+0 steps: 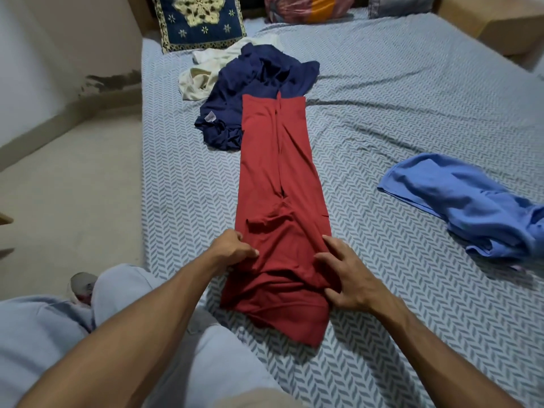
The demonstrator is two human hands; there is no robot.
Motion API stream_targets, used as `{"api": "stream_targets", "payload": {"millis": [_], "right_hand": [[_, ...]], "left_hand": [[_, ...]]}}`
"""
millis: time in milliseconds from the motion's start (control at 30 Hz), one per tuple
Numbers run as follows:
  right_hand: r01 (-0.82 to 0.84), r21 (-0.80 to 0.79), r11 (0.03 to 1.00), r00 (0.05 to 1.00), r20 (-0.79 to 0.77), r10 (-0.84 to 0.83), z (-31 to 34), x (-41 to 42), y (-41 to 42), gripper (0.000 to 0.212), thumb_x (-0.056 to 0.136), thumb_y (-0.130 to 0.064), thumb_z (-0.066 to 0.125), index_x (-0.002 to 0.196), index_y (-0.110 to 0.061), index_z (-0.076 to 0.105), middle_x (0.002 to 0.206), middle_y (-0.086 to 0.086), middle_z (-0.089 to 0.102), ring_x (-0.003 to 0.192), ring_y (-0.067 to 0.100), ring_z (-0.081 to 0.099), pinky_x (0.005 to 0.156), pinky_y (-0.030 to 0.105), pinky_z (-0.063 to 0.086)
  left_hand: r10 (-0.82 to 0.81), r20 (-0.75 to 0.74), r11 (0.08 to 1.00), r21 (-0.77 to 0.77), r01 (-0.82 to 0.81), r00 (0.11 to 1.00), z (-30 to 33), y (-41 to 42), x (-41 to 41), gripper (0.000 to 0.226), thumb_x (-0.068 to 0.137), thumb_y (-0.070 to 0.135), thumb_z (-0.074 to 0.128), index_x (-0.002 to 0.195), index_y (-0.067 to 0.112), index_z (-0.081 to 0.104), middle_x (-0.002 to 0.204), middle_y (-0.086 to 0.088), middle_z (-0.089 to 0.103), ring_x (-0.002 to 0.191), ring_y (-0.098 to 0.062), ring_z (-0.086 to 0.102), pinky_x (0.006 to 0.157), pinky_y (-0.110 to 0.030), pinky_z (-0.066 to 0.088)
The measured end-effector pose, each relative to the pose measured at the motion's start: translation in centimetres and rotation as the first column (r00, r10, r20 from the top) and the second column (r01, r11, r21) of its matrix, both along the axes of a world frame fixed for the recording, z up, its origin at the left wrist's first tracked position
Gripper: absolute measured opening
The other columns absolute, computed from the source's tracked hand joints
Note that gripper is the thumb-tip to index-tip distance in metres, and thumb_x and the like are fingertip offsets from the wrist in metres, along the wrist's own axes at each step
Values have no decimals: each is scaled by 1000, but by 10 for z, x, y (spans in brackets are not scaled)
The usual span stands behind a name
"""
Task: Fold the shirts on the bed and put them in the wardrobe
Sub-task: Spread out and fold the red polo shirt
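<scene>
- Pale trousers [188, 357] on the person's legs are filling the bottom of the view, with both bare forearms reaching forward over them.
- Left hand [235, 248] is gripping the left edge of the red shirt [276, 178], fingers curled and bunching the cloth.
- Right hand [347, 275] is resting on the shirt's right side near its close end, fingers spread and bent, pinching a fold of the cloth.
- Red shirt is lying on the bed [382, 107] as a long narrow strip, sides folded in, running away from the person; its far end is overlapping the navy shirt [253, 83].
- Navy shirt is lying crumpled, partly covering a cream garment [200, 81] beside it.
- Blue shirt [465, 201] is lying rumpled well apart, to the right.
- Patterned cushion [200, 22] is leaning at the head of the bed, with other pillows [309, 7] beside it.
- Floor [67, 184] is showing on the left.
</scene>
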State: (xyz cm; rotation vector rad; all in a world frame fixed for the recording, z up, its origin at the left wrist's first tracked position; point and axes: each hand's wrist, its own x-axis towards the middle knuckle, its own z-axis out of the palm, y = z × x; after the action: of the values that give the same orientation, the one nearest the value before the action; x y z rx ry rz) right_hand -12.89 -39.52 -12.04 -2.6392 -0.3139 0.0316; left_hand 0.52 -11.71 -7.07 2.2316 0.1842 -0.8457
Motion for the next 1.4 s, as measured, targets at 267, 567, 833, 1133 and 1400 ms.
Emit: {"api": "stream_targets", "payload": {"millis": [267, 567, 833, 1133, 1400], "right_hand": [[186, 12, 983, 969, 165, -185, -5, -35, -10, 34, 64, 2, 71, 96, -6, 65, 117, 11, 64, 98, 33, 66, 87, 27, 47], [721, 120, 683, 678, -327, -658, 7, -43, 11, 43, 74, -18, 68, 116, -28, 59, 84, -12, 68, 79, 14, 66, 76, 36, 54], [765, 160, 624, 631, -381, -676, 19, -50, 11, 12, 83, -17, 66, 89, -28, 66, 71, -5, 68, 61, 14, 65, 56, 29, 53], [672, 82, 736, 685, -446, -576, 30, -59, 14, 25, 77, -24, 71, 100, -25, 60, 77, -4, 68, 66, 13, 66, 56, 22, 48], [625, 332, 707, 766, -437, -472, 24, 44, -20, 57, 84, -38, 79, 134, -21, 57, 117, 6, 63, 107, 20, 63, 98, 42, 52]], "left_hand": [[128, -87, 973, -180, -142, 988, -1, 25, -30, 24, 88, 16, 77, 88, 13, 54, 54, -3, 55, 40, -13, 52, 47, -25, 43], [-140, 89, 976, 178, 123, 986, 3, 49, -62, 52, 57, 60, 89, 66, 19, 57, 60, 1, 65, 60, -16, 60, 59, -30, 42], [-242, 110, 956, 198, 218, 964, 7, 62, -72, 18, 72, 20, 68, 58, 12, 62, 55, -3, 66, 60, -23, 67, 55, -30, 48], [-296, 42, 943, 175, 285, 954, 9, 69, -78, 15, 72, 19, 71, 73, 3, 72, 61, -10, 68, 57, -17, 62, 54, -27, 47], [-82, 287, 997, 23, 79, 954, -4, 56, -10, 22, 83, 40, 74, 98, 26, 67, 77, 5, 67, 72, -15, 64, 69, -33, 52]]}}
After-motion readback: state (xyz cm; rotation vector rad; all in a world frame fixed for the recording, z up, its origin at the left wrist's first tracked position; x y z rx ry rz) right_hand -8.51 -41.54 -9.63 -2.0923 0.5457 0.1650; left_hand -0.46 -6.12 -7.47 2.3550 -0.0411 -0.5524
